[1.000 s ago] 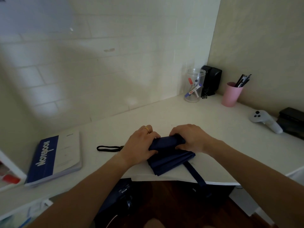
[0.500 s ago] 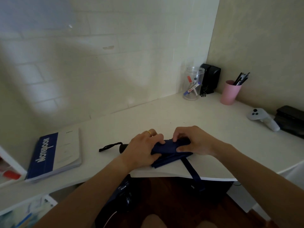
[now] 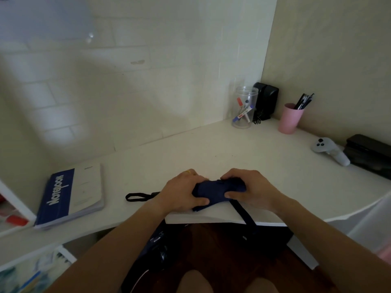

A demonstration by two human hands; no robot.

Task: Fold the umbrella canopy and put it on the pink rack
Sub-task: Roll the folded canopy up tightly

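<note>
I see my left hand (image 3: pixel 182 193) and right hand (image 3: pixel 249 190) both clamped on the bunched navy-blue fabric umbrella canopy (image 3: pixel 218 190) at the near edge of the white worktop (image 3: pixel 211 153), its black wrist loop (image 3: pixel 136 196) trailing left toward the blue-and-white notebook (image 3: pixel 70 194).

1. My left hand (image 3: pixel 182 192) lies palm down, fingers curled over and thumb tucked in front, gripping tight. A gold ring shows on one finger.
2. My right hand (image 3: pixel 248 188) sits just beside it, also palm down, fingers bent over the top and thumb pressed in at the near side.
3. Both bare forearms reach forward from the bottom corners, converging toward the middle, wrists roughly level and close together.
</note>
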